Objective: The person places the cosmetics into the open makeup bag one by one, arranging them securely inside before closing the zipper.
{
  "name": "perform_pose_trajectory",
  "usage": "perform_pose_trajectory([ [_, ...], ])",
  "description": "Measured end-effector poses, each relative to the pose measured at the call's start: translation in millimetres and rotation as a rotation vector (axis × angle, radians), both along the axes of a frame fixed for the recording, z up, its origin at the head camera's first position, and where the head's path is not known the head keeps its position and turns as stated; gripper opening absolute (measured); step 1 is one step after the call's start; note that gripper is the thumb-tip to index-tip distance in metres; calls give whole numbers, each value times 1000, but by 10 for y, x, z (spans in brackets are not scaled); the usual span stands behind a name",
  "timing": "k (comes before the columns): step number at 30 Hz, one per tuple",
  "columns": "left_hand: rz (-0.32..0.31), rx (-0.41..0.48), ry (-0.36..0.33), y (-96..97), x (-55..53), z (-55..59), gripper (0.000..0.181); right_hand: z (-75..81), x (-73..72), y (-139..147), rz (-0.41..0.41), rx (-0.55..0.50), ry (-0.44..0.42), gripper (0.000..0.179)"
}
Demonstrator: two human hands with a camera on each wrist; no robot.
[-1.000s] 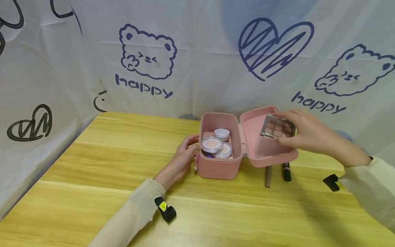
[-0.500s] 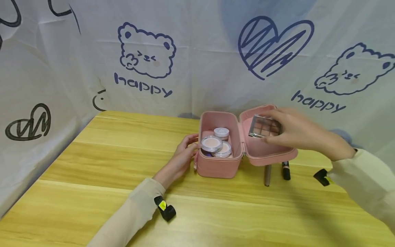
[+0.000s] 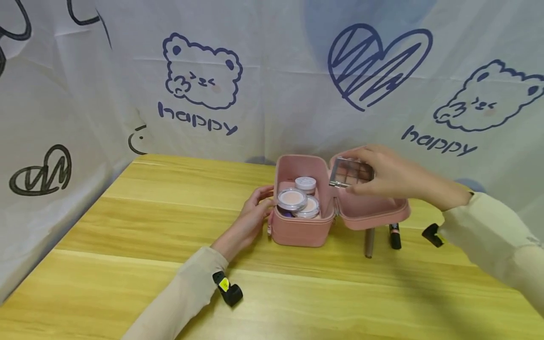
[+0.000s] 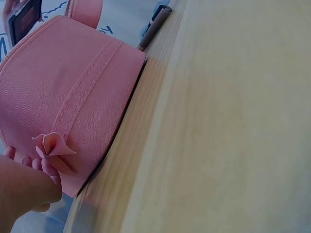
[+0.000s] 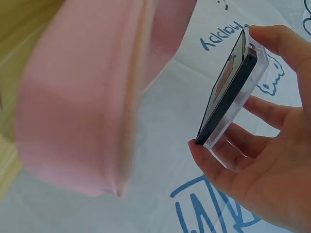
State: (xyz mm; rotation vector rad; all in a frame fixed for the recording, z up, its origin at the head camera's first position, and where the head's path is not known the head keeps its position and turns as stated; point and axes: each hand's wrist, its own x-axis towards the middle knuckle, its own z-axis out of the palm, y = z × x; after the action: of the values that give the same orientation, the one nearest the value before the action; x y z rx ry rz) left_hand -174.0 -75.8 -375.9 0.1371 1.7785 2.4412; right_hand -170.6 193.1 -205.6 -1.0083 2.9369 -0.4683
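Observation:
A pink zippered cosmetic case [image 3: 299, 233] stands on the table, its lid [image 3: 374, 219] folded back to the right. Inside, two clear-rimmed round compacts [image 3: 292, 199] overlap beside a small white-lidded jar [image 3: 305, 183]; something purple shows below them. My left hand [image 3: 248, 217] rests against the case's left side, fingers touching its wall near a small pink tab [image 4: 52, 145] in the left wrist view. With thumb and fingertips, my right hand [image 3: 393, 174] holds a clear-lidded eyeshadow palette [image 3: 350, 173] by its edges, above the lid near the hinge.
A brown pen-like tube [image 3: 369, 243] and a black tube with a pink band [image 3: 395, 237] lie on the wooden table [image 3: 170, 283], partly under the lid. A printed white cloth [image 3: 289, 113] hangs behind the table.
My right hand has carried the palette leftward across the lid to beside the case's main compartment. The left hand and the case have stayed put.

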Motion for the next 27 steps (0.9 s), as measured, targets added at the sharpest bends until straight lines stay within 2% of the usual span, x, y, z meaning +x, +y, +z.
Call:
perform_pose_trajectory([
  [3,8,3,-3,-4,2,-7,52,37,-32,-58,-6,40,7,65],
  [9,7,15,-2,-7,10,-11,52,23,-96,-183,50,57,-8,61],
  [16,9,18,1,-8,12,-19,52,-18,-106,-343,23,71,-62,65],
  [27,-3,12,5,-3,8,-16,54,-69,-216,-500,61,103,-74,65],
])
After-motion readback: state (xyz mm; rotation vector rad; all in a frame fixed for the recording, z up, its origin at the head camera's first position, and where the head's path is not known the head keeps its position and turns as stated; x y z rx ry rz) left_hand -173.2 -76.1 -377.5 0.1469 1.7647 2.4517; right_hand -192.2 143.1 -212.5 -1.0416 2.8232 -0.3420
